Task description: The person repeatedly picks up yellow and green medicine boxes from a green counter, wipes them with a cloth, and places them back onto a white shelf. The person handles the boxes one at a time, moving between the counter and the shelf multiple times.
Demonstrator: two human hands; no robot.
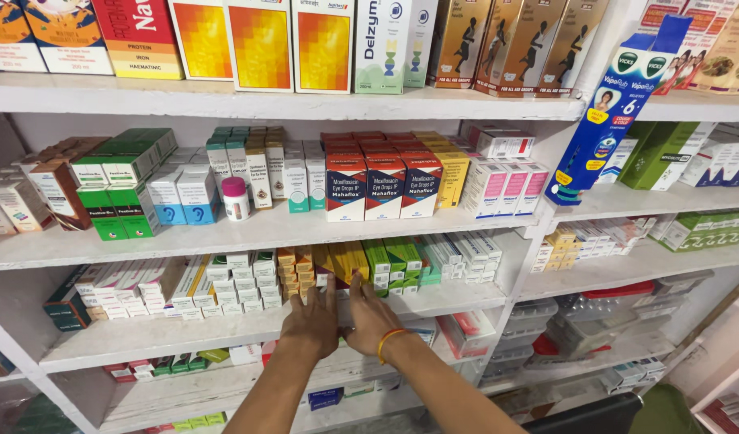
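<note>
Both hands are laid side by side on the front edge of a white shelf (225, 328), fingers spread and flat, clamped on nothing. The left hand (311, 321) and right hand (368, 316) reach for a yellow box (347, 259) leaning just above the fingertips; whether it is touched cannot be told. Little open room is left, as boxes crowd the shelf to both sides. Green boxes (393, 261) are packed just right of the hands, small orange boxes (295, 269) just left. An orange band (388, 341) is worn on the right wrist. Above the hands, red-and-blue cartons (384, 186) are ranged along the next shelf.
</note>
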